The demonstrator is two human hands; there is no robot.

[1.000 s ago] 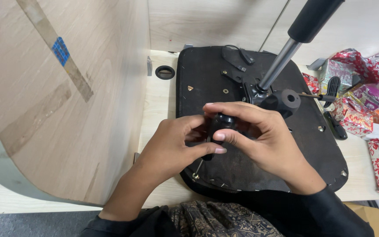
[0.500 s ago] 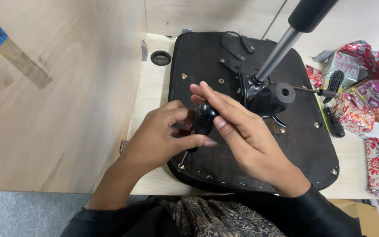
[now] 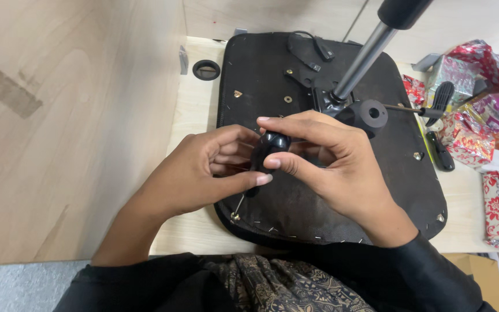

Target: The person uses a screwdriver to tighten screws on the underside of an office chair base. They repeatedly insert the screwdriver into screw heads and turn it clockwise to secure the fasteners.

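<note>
Left grip: the left hand [image 3: 203, 173] curls half closed around the lower side of a black screwdriver handle [image 3: 268, 149], thumb stretched right beneath it.
Right grip: the right hand [image 3: 333, 167] pinches the handle's top, thumb and forefinger closed on it.
Tool: glossy, rounded black handle; a thin metal shaft [image 3: 238, 205] slants down to a brass fitting [image 3: 235, 216] at the seat's near left edge.
Seat base [image 3: 319, 202]: upturned, matte black fabric, stapled along its rim, lying on the pale wooden table [image 3: 189, 225].
Column [image 3: 362, 60]: a shiny metal tube rising from the seat's far centre.
Pose: both wrists meet over the seat's middle, dark sleeves near.
Right side: crumpled red patterned wrapping [image 3: 492, 115].
</note>
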